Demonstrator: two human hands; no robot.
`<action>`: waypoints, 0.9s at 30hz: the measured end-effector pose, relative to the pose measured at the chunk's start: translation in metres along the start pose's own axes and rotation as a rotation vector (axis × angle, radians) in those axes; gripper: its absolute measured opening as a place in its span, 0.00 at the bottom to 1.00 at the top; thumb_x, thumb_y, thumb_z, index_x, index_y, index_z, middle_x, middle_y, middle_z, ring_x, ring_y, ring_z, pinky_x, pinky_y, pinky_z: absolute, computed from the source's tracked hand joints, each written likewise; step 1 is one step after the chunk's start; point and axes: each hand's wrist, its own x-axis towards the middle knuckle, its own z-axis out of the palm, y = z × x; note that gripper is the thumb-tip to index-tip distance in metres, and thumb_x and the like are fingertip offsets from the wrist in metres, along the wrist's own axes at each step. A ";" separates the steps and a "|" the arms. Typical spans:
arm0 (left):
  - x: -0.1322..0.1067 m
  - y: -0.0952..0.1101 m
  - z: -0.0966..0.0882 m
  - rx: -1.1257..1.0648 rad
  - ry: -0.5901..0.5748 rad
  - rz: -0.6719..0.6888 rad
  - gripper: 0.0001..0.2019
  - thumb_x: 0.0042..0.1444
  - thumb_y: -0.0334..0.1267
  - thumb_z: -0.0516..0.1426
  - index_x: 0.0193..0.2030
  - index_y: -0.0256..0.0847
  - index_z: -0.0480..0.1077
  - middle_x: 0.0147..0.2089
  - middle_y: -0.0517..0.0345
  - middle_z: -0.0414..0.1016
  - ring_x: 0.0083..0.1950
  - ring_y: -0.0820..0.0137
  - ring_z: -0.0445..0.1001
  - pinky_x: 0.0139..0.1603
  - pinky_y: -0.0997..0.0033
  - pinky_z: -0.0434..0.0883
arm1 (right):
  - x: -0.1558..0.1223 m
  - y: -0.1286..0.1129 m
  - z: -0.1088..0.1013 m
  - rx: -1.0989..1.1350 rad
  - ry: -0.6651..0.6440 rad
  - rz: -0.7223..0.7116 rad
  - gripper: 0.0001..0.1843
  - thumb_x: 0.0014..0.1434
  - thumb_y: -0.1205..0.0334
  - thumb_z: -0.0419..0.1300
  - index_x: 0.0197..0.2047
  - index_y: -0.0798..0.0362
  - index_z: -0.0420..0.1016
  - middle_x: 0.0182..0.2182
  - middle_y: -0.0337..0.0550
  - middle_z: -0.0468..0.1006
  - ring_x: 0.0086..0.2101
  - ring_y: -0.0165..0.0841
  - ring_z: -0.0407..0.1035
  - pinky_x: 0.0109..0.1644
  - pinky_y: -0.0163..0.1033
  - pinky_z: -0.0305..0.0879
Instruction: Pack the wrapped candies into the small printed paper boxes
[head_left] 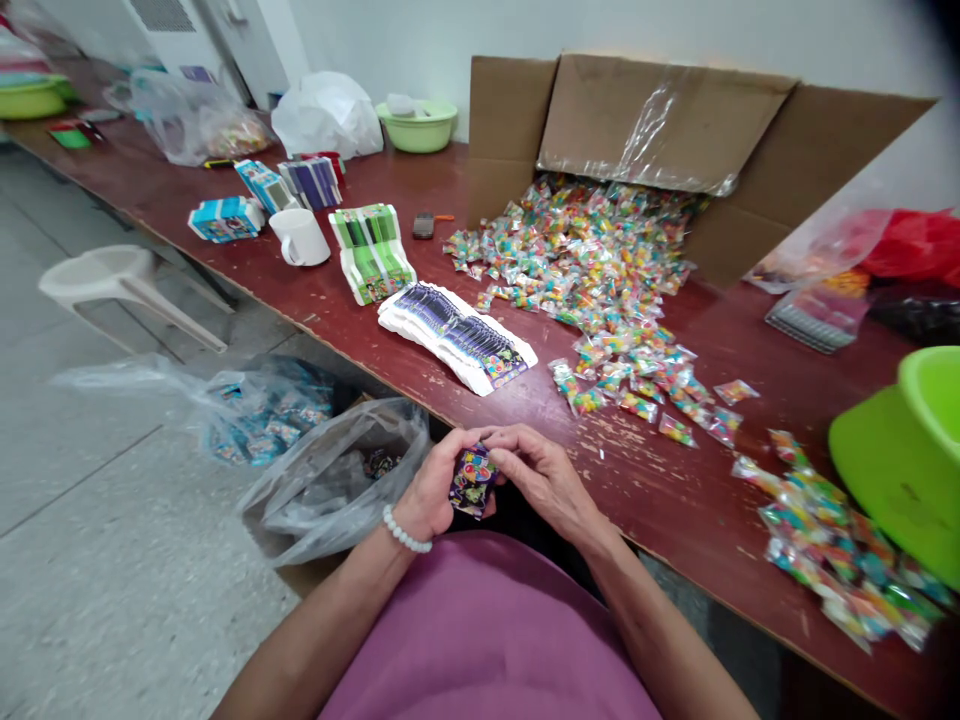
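Observation:
My left hand [433, 492], with a pale bead bracelet at the wrist, is wrapped round a small dark purple printed candy box [472, 487] in front of my body. The fingers of my right hand [546, 478] are closed at the box's upper right edge, the thumb against it. Whether its top flap is folded in I cannot tell. On the table just beyond my hands lies a fanned stack of flat purple-and-white cartons [457, 335]. Small clear packets of coloured candy [637, 405] are scattered to the right of that stack.
A tipped cardboard box [667, 125] spills a heap of candy packets [570, 260] over the table. Green cartons [371, 250] and a white mug [300, 237] stand left; a green tub [900, 450] is right. Below the table edge sits a plastic-lined box [322, 500] beside a bag of blue packs [262, 415].

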 end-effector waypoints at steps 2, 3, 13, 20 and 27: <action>0.001 -0.002 -0.002 0.004 0.001 0.044 0.19 0.55 0.45 0.57 0.50 0.38 0.73 0.26 0.60 0.74 0.17 0.71 0.71 0.16 0.73 0.70 | 0.000 0.004 0.007 -0.052 0.020 -0.074 0.08 0.60 0.58 0.65 0.42 0.48 0.77 0.48 0.44 0.78 0.44 0.36 0.73 0.49 0.42 0.70; 0.002 -0.004 -0.004 0.024 0.018 0.072 0.19 0.55 0.46 0.58 0.50 0.38 0.73 0.27 0.60 0.74 0.17 0.72 0.70 0.15 0.73 0.69 | 0.000 0.007 0.010 -0.100 0.025 -0.110 0.10 0.58 0.58 0.68 0.43 0.48 0.76 0.48 0.44 0.78 0.46 0.37 0.72 0.52 0.43 0.68; -0.009 0.037 -0.099 0.976 0.725 0.479 0.19 0.54 0.51 0.57 0.48 0.44 0.76 0.43 0.53 0.80 0.45 0.59 0.77 0.41 0.66 0.73 | 0.083 0.043 -0.041 -0.603 0.457 0.017 0.23 0.58 0.57 0.62 0.54 0.58 0.71 0.42 0.52 0.77 0.36 0.41 0.71 0.47 0.48 0.67; 0.001 0.027 -0.103 1.085 0.652 0.536 0.21 0.58 0.51 0.54 0.51 0.41 0.74 0.44 0.52 0.80 0.43 0.61 0.78 0.44 0.65 0.72 | 0.137 0.059 -0.052 -0.654 0.443 0.246 0.30 0.43 0.53 0.72 0.48 0.59 0.72 0.46 0.58 0.72 0.48 0.52 0.68 0.51 0.51 0.64; 0.003 0.032 -0.081 1.116 0.670 0.750 0.15 0.57 0.42 0.55 0.48 0.42 0.75 0.44 0.52 0.79 0.45 0.62 0.77 0.49 0.62 0.73 | 0.127 0.065 -0.056 -0.488 0.549 0.204 0.22 0.47 0.47 0.66 0.40 0.53 0.70 0.40 0.50 0.73 0.42 0.44 0.68 0.45 0.46 0.65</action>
